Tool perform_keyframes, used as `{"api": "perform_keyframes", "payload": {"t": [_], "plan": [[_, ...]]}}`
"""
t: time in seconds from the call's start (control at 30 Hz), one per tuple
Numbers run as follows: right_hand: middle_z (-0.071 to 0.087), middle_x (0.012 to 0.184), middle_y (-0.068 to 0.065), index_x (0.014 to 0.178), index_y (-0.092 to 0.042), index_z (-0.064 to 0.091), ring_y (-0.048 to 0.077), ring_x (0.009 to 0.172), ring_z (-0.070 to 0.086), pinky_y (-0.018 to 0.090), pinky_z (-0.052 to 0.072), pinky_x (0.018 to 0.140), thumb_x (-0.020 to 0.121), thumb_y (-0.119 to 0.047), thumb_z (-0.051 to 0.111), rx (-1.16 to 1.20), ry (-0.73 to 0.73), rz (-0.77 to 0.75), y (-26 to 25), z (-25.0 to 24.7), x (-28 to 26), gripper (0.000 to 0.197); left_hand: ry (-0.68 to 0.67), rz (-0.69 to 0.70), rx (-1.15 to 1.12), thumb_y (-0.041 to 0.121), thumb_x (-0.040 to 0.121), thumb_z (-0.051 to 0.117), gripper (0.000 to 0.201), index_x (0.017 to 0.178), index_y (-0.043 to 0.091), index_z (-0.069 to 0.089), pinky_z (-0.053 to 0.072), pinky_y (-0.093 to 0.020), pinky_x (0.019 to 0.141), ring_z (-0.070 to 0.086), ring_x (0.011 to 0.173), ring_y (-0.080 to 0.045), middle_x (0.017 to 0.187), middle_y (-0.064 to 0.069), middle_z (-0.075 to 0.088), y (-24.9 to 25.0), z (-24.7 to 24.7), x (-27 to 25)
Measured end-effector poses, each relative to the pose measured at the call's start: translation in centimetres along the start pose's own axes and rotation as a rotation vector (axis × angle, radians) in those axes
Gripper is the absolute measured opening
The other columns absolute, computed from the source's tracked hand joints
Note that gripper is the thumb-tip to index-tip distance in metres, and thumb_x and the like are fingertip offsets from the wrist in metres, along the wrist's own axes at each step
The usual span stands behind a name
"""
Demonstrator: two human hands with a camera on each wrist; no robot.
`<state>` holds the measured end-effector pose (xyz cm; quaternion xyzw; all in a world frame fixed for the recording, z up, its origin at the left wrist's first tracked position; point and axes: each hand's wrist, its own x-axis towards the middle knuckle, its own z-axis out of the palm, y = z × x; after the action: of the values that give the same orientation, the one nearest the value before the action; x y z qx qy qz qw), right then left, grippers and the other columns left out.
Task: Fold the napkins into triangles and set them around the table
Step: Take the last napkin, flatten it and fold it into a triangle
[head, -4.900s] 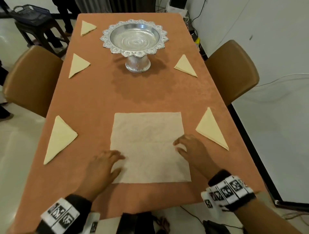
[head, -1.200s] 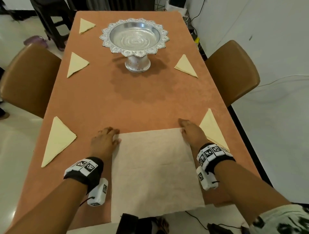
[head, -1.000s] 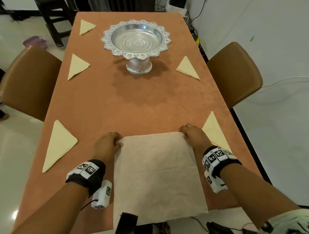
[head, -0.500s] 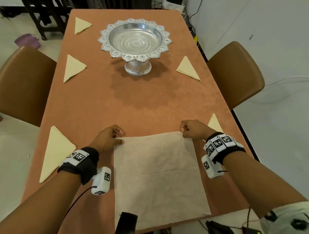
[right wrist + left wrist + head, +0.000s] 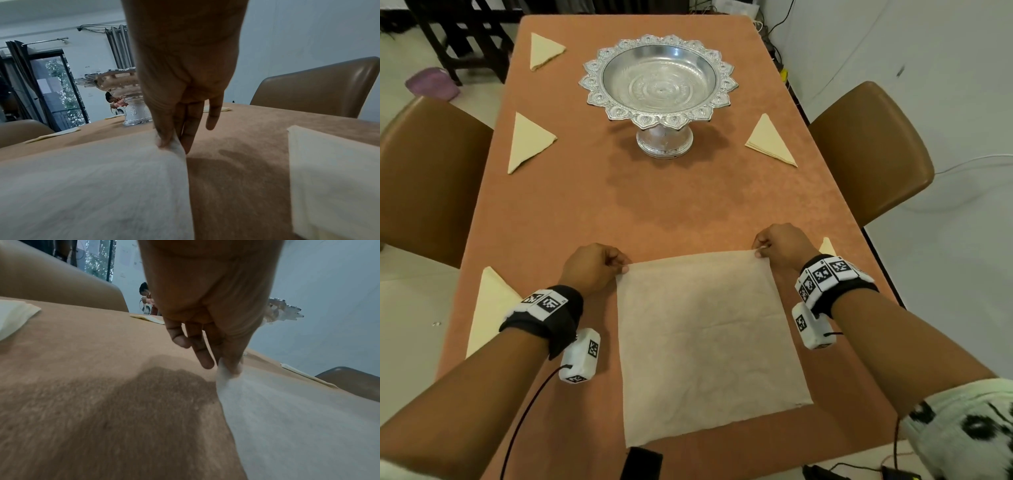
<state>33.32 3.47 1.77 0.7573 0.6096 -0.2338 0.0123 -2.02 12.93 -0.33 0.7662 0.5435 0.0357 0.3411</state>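
An unfolded beige napkin (image 5: 705, 342) lies square on the orange table (image 5: 654, 205) near its front edge. My left hand (image 5: 599, 267) pinches its far left corner (image 5: 223, 376) between thumb and fingers. My right hand (image 5: 779, 245) pinches the far right corner (image 5: 174, 146); both corners are lifted slightly off the cloth. Folded yellow triangles lie around the table: one (image 5: 489, 308) at near left under my left forearm, one (image 5: 527, 142) mid left, one (image 5: 544, 49) far left, one (image 5: 770, 140) at right. Another (image 5: 329, 178) lies beside my right wrist, mostly hidden in the head view.
An ornate silver pedestal bowl (image 5: 659, 82) stands in the far middle of the table. Brown chairs flank it, left (image 5: 424, 178) and right (image 5: 869, 150). A dark stool (image 5: 465, 31) and a purple object (image 5: 431, 82) are on the floor at far left.
Earlier my hands lay flat on the napkin's near part. The napkin has since slid toward the front edge, and both hands have taken its far corners in a pinch and raised them.
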Motion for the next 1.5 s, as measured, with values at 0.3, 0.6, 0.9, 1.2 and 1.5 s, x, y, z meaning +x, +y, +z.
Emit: {"api": "perform_keyframes", "payload": {"t": [0.3,0.6,0.9,1.2,1.5], "plan": [[0.067,0.091,-0.002,0.095,-0.024,0.075,0.023,0.095,0.052,0.036,0.032,0.078,0.089,-0.017,0.062,-0.011,0.407,-0.102,-0.3,1.0,-3.8,0.017,0.369,0.186,0.258,0.028,0.089,0.064,0.013,0.097,0.027,0.075,0.029,-0.025,0.053,0.057,0.069,-0.020,0.082,-0.003,0.068,1.2,-0.1,-3.7],[0.065,0.075,-0.008,0.083,-0.023,0.073,0.019,0.077,0.055,0.032,0.030,0.067,0.083,-0.028,0.052,-0.106,0.568,-0.374,3.3,7.0,-14.8,0.022,0.431,0.365,0.343,0.037,0.085,0.056,0.023,0.084,0.025,0.075,0.031,-0.030,0.061,0.056,0.074,-0.021,0.080,0.007,0.071,1.4,5.5,-16.3],[0.064,0.070,-0.012,0.078,-0.026,0.074,0.012,0.078,0.044,0.030,0.020,0.066,0.068,-0.019,0.083,-0.161,0.518,-0.447,5.7,11.9,-20.3,0.015,0.321,0.347,0.522,0.036,0.085,0.052,0.024,0.083,0.028,0.075,0.026,-0.029,0.061,0.057,0.075,-0.019,0.086,0.008,0.072,-0.5,10.3,-21.6],[0.066,0.078,-0.013,0.080,-0.029,0.074,0.015,0.077,0.055,0.031,0.025,0.068,0.073,-0.028,0.079,-0.238,0.455,-0.438,5.0,13.3,-21.8,0.009,0.322,0.352,0.626,0.032,0.077,0.053,0.022,0.079,0.027,0.075,0.029,-0.034,0.067,0.064,0.073,-0.020,0.077,0.006,0.072,-1.2,10.5,-22.6],[0.068,0.083,-0.010,0.086,-0.026,0.073,0.014,0.082,0.050,0.031,0.025,0.068,0.083,-0.029,0.044,-0.272,0.504,-0.469,5.6,14.2,-22.2,0.029,0.357,0.409,0.604,0.048,0.080,0.042,0.039,0.081,0.029,0.076,0.027,-0.034,0.069,0.054,0.082,-0.013,0.087,0.010,0.074,-3.1,10.9,-22.8]]}}
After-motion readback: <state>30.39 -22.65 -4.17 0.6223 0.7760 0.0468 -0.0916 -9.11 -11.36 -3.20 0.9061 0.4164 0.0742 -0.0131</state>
